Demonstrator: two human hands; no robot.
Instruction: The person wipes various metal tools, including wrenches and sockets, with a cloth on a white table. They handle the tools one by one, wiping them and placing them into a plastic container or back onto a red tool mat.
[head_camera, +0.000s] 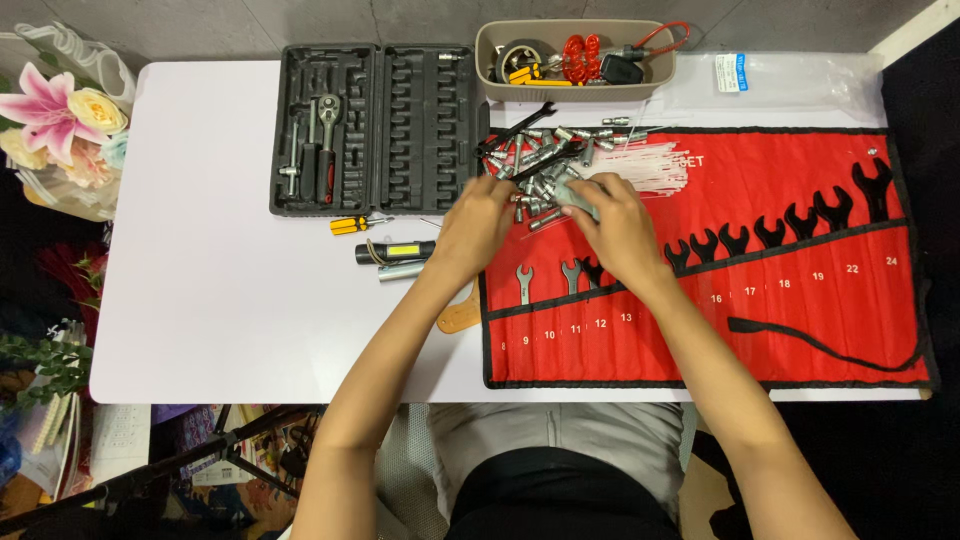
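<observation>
My left hand (478, 222) and my right hand (612, 222) both reach into a heap of small silver sockets (540, 160) at the upper left corner of a red wrench roll (800, 300). My right hand's fingers close around a grey metal piece (578, 196). My left hand's fingers curl down onto the sockets; whether it grips one is hidden. White cable ties (650, 165) lie beside the heap. An open black socket case (375, 128) sits left of the hands, mostly unfilled, with a ratchet (329, 112) inside.
Black and silver wrenches (780, 232) sit in the roll's pockets. A beige bin (575, 62) of oddments stands at the back. A black flashlight (395, 252) and a yellow screwdriver (352, 225) lie on the white table (220, 300). Flowers (60, 120) stand at the left edge.
</observation>
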